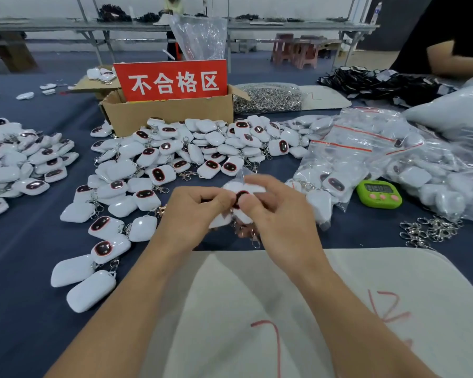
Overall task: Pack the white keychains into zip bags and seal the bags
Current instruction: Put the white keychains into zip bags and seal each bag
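Keychains [191,148] lie in a big heap on the blue counter [25,255], just in front of the box [170,113]. A white mat [257,309] lies far in front of the box, close to the person. Full bags [352,148] are piled to the right of the box.

The left hand [194,214] and the right hand [279,214] meet in front of the box, on the near side of the heap. Both grips are narrow and tight. The left hand pinches a clear bag [243,174]. The right hand holds one keychain [241,196], with the thumb on its dark face. The keychain seems partly inside the bag, but it is blurry, so I cannot tell how far in it is.

A green timer [378,193] sits in front of the box and to the right, beside the full bags. Small metal clips [429,230] lie past the timer, farther from the box.

The keychain looks light and hard, with a smooth shell that could slip. I think it is best held by its two flat sides. Its dangling clip might catch on the mouth of the bag. The bag looks thin, soft and floppy. I would hold it by its top edges, near the zip.
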`<control>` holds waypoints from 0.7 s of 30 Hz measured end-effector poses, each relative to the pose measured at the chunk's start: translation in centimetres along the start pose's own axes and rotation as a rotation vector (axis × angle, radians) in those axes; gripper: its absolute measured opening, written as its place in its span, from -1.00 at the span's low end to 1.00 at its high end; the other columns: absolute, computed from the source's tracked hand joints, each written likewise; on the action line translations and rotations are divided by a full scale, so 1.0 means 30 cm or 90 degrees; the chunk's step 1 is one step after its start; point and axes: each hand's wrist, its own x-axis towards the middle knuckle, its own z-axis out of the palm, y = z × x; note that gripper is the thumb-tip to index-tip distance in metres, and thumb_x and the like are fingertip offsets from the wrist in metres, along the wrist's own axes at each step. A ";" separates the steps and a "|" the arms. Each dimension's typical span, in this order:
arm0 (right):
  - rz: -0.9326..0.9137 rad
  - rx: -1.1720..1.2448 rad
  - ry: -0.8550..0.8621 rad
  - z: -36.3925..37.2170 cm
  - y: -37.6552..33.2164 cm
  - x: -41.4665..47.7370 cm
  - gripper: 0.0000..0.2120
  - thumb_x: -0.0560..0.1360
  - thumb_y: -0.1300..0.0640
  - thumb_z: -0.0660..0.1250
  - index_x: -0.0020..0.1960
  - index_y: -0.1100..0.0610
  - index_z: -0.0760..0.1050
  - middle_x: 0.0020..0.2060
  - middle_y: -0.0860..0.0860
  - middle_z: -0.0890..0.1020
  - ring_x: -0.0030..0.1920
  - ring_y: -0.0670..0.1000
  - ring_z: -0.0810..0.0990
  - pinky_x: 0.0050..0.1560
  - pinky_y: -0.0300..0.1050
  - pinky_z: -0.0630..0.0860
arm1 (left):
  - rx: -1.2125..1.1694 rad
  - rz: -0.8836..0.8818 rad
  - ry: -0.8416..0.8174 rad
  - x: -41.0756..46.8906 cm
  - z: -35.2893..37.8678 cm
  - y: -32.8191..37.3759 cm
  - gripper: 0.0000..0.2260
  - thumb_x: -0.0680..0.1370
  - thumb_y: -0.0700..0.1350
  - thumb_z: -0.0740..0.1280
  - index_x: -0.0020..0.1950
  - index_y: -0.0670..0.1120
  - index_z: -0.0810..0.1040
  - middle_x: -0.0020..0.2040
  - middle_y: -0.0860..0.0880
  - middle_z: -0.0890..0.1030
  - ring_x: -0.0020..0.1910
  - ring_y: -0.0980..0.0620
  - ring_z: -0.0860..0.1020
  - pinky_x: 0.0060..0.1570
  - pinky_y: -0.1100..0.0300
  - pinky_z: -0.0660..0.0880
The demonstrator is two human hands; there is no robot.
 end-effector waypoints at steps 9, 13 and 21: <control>0.121 0.244 0.018 0.003 0.019 0.039 -0.88 0.62 0.33 0.31 0.02 0.13 0.55 -0.21 0.09 0.74 -0.25 0.18 0.76 -0.16 0.08 0.71 | 0.324 -0.092 0.191 0.060 -0.001 -0.031 -0.87 0.50 0.10 0.41 -0.24 0.26 0.68 -0.38 0.25 0.63 -0.26 0.27 0.58 -0.30 0.22 0.39; 0.144 0.293 0.008 0.015 0.027 0.046 -0.87 0.63 0.35 0.28 0.07 0.14 0.51 -0.14 0.24 0.72 -0.22 0.20 0.76 -0.18 0.02 0.69 | 0.452 -0.011 0.323 0.047 0.028 -0.014 -0.86 0.52 0.16 0.36 -0.19 0.23 0.66 -0.34 0.29 0.59 -0.22 0.15 0.54 -0.24 0.17 0.31; 0.148 0.327 -0.022 0.002 0.009 0.039 -0.76 0.60 0.42 0.25 -0.04 0.21 0.65 -0.16 0.24 0.74 -0.16 0.13 0.74 -0.17 -0.06 0.69 | -0.057 0.053 0.152 -0.011 0.114 0.054 -0.81 0.42 -0.03 0.46 -0.02 0.22 0.75 -0.14 0.13 0.74 -0.10 0.03 0.71 -0.02 -0.13 0.66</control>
